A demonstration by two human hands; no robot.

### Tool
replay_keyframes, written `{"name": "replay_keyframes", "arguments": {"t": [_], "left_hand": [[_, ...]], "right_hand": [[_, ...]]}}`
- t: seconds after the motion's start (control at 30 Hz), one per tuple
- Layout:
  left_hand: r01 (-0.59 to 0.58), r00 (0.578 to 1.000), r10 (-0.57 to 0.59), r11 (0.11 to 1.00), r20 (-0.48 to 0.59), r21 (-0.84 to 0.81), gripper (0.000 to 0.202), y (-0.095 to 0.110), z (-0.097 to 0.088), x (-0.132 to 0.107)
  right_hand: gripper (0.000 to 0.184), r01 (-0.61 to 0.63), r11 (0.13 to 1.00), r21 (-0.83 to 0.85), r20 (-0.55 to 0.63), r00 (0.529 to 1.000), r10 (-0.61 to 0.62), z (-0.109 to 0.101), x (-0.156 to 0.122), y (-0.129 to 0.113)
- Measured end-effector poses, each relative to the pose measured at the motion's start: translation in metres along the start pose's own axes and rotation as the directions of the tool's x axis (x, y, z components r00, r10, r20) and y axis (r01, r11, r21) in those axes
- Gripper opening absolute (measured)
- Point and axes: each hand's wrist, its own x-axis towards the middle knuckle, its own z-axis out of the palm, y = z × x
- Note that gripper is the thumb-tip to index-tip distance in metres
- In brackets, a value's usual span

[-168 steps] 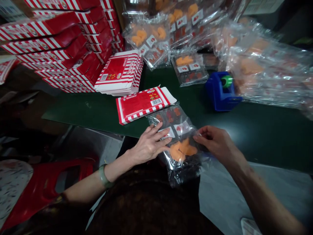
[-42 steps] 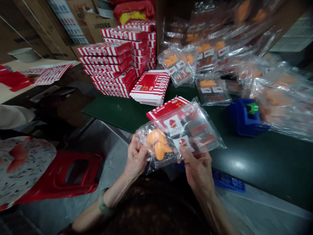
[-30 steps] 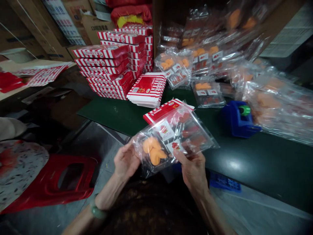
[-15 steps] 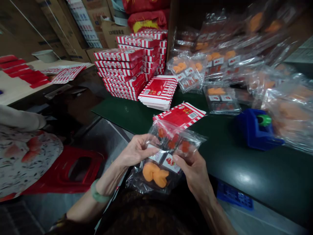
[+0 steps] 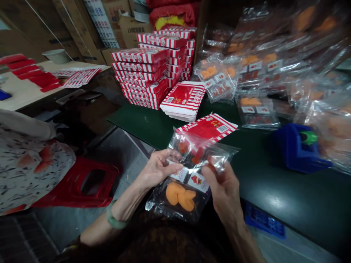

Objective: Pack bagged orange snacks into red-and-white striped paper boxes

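Note:
Between my two hands is a clear plastic bag [image 5: 181, 197] with an orange shape, two white picture cards and several reddish pieces inside. My left hand [image 5: 159, 166] grips its left edge, thumb lying on top near one card. On the right side, my right hand [image 5: 223, 186] pinches the bag, thumb on top and fingers partly hidden beneath the plastic. The bag is tilted over the front edge of the green table. Just beyond its far end lies a flat red-and-white striped box [image 5: 210, 127].
Behind are a pile of flat striped boxes [image 5: 183, 98] and stacks of filled boxes [image 5: 139, 75]. Several bagged sets [image 5: 257, 109] heap up at the right, near a blue tape dispenser [image 5: 301, 149]. A person in a floral garment [image 5: 33, 164] is at left by a red stool [image 5: 90, 182].
The view has shifted slightly, so the scene sits a little further right. My right thumb has moved up off the picture card toward the reddish pieces. Both hands still hold the bag.

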Motion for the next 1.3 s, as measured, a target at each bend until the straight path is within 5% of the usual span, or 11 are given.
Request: {"name": "replay_keyframes", "arguments": {"t": [0.17, 0.5, 0.67, 0.77, 0.83, 1.0, 1.1, 1.2, 1.3], "left_hand": [[0.006, 1.0, -0.004, 0.995, 0.018, -0.099, 0.029, -0.009, -0.003, 0.002], [0.051, 0.998, -0.055, 0.986, -0.023, -0.162, 0.037, -0.012, 0.007, 0.001], [0.015, 0.993, -0.042, 0.972, -0.114, -0.234, 0.035, -0.009, 0.006, 0.005], [-0.032, 0.974, -0.033, 0.96, -0.225, -0.279, 0.035, -0.007, 0.004, 0.01], [-0.044, 0.973, -0.025, 0.956, -0.23, -0.29, 0.036, -0.004, 0.003, 0.013], [-0.063, 0.998, 0.057, 0.975, -0.034, -0.215, 0.055, 0.003, 0.016, 0.014], [-0.179, 0.983, 0.182, 0.981, -0.029, 0.078, 0.07, -0.003, 0.031, 0.01], [-0.47, 0.876, 0.468, 0.772, 0.118, 0.427, 0.068, -0.014, 0.049, 0.009], [-0.658, 0.744, 0.408, 0.584, 0.529, 0.475, 0.053, -0.027, 0.065, 0.014]], "right_hand": [[0.027, 0.109, 0.99, -0.09, -0.079, 0.99, -0.116, -0.014, 0.011, 0.0], [0.02, 0.181, 0.957, -0.225, -0.169, 0.96, -0.222, -0.007, 0.02, -0.001], [0.039, 0.05, 0.998, -0.029, 0.066, 0.997, -0.048, -0.018, 0.022, 0.002], [0.034, -0.185, 0.982, -0.034, 0.355, 0.917, 0.184, -0.024, 0.016, 0.005], [0.027, -0.232, 0.969, -0.089, 0.395, 0.884, 0.248, -0.029, 0.012, 0.009], [0.027, -0.158, 0.987, -0.034, 0.189, 0.969, 0.161, -0.054, 0.009, 0.011], [0.03, -0.16, 0.985, 0.06, 0.05, 0.986, 0.157, -0.081, 0.013, 0.001], [0.034, -0.176, 0.982, -0.073, -0.089, 0.982, 0.169, -0.109, 0.017, -0.008], [0.038, -0.199, 0.922, -0.331, -0.207, 0.969, 0.136, -0.129, 0.018, -0.008]]}}
